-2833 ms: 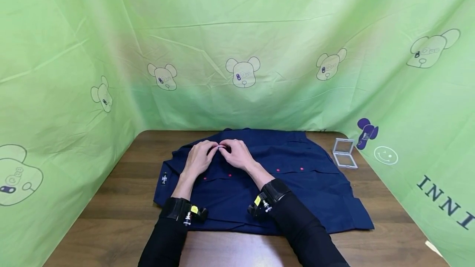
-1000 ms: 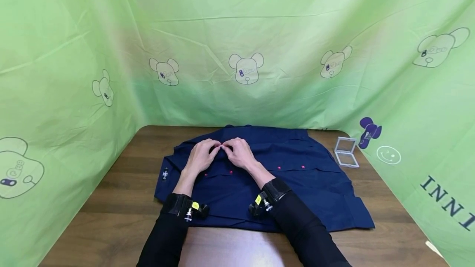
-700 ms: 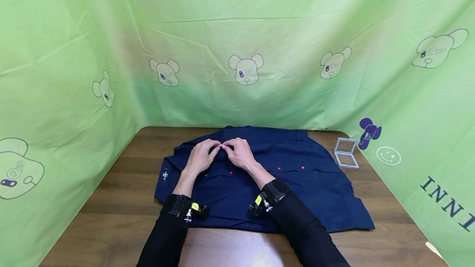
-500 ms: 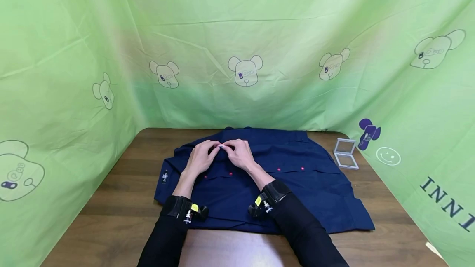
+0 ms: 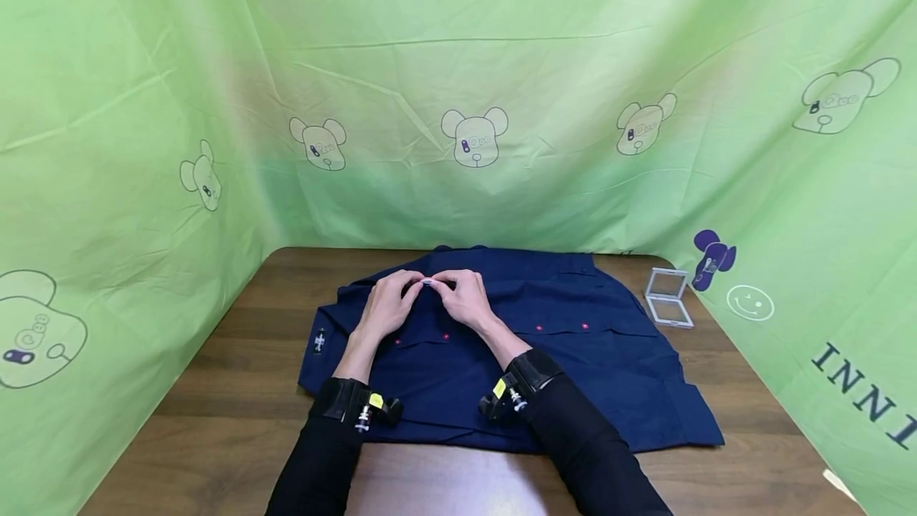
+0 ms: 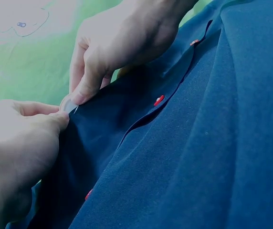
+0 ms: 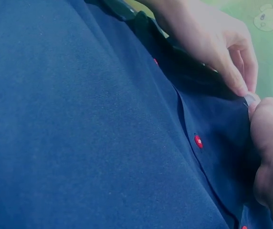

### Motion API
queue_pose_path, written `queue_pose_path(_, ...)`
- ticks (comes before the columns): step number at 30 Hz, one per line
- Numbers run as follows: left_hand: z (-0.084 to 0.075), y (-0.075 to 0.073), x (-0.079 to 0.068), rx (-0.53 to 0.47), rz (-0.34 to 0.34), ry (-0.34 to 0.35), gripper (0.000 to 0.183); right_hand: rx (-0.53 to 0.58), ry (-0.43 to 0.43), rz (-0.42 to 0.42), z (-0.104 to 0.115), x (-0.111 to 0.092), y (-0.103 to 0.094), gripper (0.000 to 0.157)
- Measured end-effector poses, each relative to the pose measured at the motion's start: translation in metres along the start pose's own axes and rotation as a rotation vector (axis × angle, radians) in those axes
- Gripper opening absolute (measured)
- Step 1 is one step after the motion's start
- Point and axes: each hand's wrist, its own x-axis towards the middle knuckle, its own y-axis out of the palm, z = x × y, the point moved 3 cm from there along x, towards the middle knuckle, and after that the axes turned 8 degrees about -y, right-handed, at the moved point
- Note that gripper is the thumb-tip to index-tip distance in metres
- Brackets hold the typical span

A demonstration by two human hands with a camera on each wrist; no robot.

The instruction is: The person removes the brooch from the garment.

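Note:
A navy shirt with red buttons along its front lies spread on the table. At its far part, my left hand and right hand meet fingertip to fingertip. Between them they pinch a small pale, rounded, flat piece, whose kind I cannot tell. In the left wrist view it sits right at the edge of the dark cloth, with a thin bright line beside it. The right wrist view shows the same pale piece largely hidden by fingers and thumbs.
An open hinged grey case with two square panes stands on the wooden table, right of the shirt. A black-and-white patch lies at the shirt's left side. Green printed curtains rise behind and at both sides.
Both hands keep their pinch in nearly the same place. Compared with the oldest frame, the fingertips are slightly closer together and less of the pale piece's reddish-white strip shows. The shirt lies still.

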Motion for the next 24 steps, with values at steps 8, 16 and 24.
queue_pose_path(8, -0.0009, -0.0005, -0.0002, 0.020, 0.002, -0.010, 0.016, 0.012, -0.020, 0.014, 0.0016, -0.0019, 0.0009, 0.013)
queue_pose_path(16, 0.0004, 0.0000, -0.0010, 0.030, 0.004, -0.011, 0.017, -0.020, -0.039, 0.034, 0.0020, -0.0026, 0.0023, 0.014)
queue_pose_path(24, -0.0001, 0.0006, -0.0002, 0.051, -0.010, 0.011, 0.015, -0.074, -0.075, 0.058, 0.0001, -0.0024, 0.0035, 0.013)
